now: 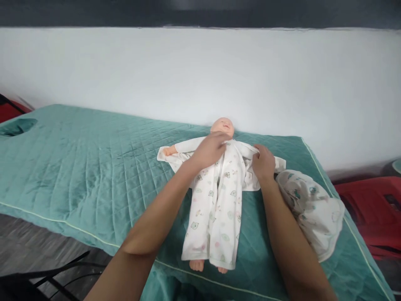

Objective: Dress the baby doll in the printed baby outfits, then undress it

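A baby doll lies on its back on a green quilted cover, dressed in white printed baby clothes with long legs. Its bare feet poke out at the hems. Over the upper chest, just below the doll's chin, rests my left hand, its fingers stretched and apart from the thumb. My right hand is closed on the sleeve at the doll's arm on the right; the fingertips are partly hidden. The other arm reaches out to the left, with its small hand lying bare on white cloth.
A crumpled white printed cloth lies beside my right forearm. The green quilted cover spreads over the bed, which has a hole at far left. A white wall stands behind. Red chairs flank the right edge.
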Motion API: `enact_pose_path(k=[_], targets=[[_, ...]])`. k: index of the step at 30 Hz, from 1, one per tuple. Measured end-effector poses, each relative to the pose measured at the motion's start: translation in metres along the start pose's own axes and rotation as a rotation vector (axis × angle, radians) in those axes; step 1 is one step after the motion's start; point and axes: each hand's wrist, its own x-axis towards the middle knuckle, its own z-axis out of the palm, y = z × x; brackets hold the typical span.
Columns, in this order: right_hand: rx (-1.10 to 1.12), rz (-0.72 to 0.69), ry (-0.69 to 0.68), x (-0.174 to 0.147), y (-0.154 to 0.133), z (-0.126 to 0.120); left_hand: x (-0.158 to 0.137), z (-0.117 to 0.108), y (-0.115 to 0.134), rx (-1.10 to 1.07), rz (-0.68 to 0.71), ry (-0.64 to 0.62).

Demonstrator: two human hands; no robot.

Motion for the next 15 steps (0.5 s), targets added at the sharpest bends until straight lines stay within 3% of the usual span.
enact_pose_path(k=[4,5,8,11,15], targets=[[-0.029,0.072,-0.012,-0.003,0.000,0.001,0.061,0.025,0.040,0.244,0.082,-0.491],[-0.036,0.096,-0.020,-0.004,-0.001,0.000,0.070,0.032,0.046,0.309,0.098,-0.555],[-0.041,0.140,-0.047,-0.004,-0.001,-0.001,0.086,0.054,0.058,0.419,0.124,-0.601],[-0.038,0.144,-0.065,-0.002,-0.001,0.000,0.090,0.072,0.064,0.457,0.063,-0.600],[-0.064,0.172,-0.078,0.002,0.004,0.001,0.097,0.081,0.065,0.500,-0.018,-0.607]])
